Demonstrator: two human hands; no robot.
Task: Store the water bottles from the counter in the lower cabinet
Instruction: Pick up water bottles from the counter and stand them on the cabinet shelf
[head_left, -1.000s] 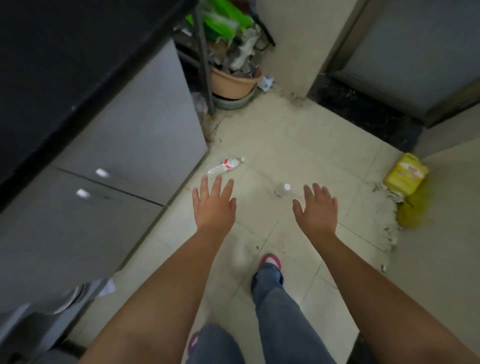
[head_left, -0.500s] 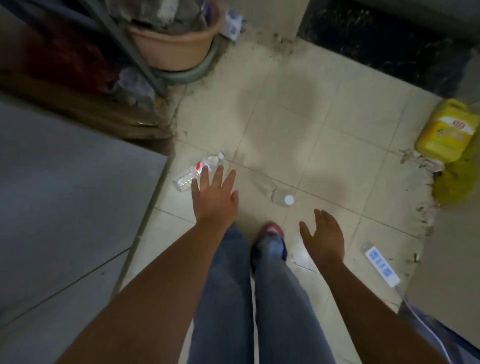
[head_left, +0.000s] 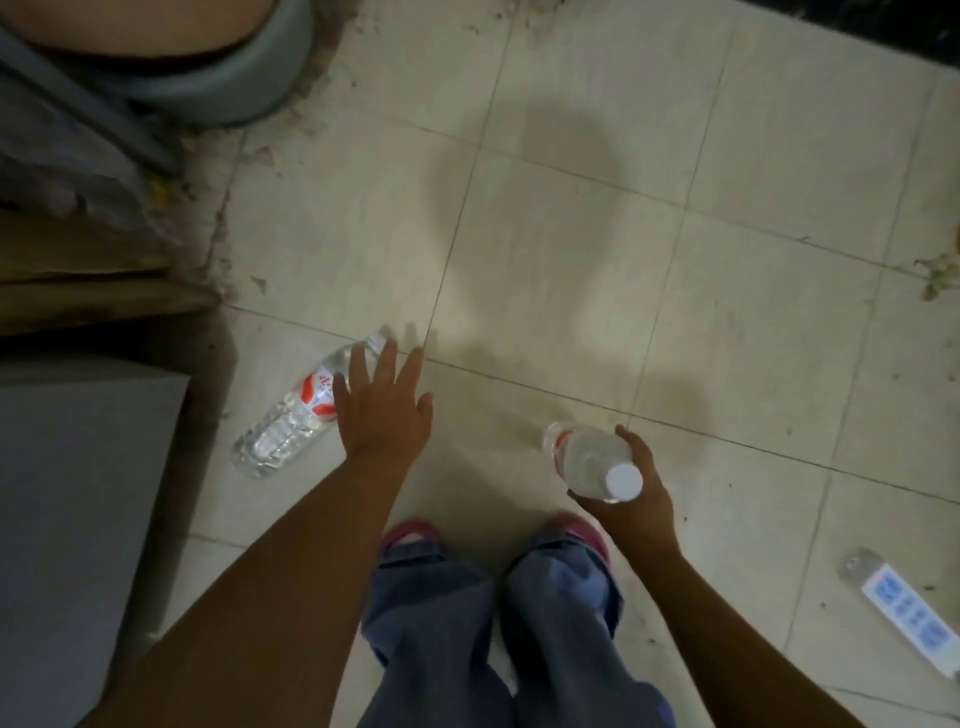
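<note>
**Two bottles at floor level, one gripped, one lying loose**

Head view, straight down at tiled floor.

Right hand at about 4 o'clock from frame centre, fingers curled round upright bottle, clear plastic, white cap facing up toward camera. Long axis near vertical, tilted slightly so the cap end leans toward 5 o'clock, base toward 11 o'clock. Red label strip just visible on far side. Cannot tell whether base touches the tile or hangs just above it.

Left hand at about 8 o'clock from centre, palm down, fingers straight and spread, grasping nothing. Fingertips over neck end of lying bottle; contact unclear.

Lying bottle flat on floor, long axis running 1 o'clock to 7 o'clock: cap end toward 1 o'clock, partly hidden behind left fingers, base toward 7 o'clock. Red-and-white label around upper body, clear ribbed lower half. Just beside grey cabinet panel, which fills the 8 to 9 o'clock edge.

Both bottles on or near floor, well apart from each other, left one at 9 o'clock of right one.

Elsewhere: blue jeans and pink shoes at 6 o'clock; white power strip at 4 o'clock corner; grey basin rim at 11 o'clock; debris along the wall edge.
</note>
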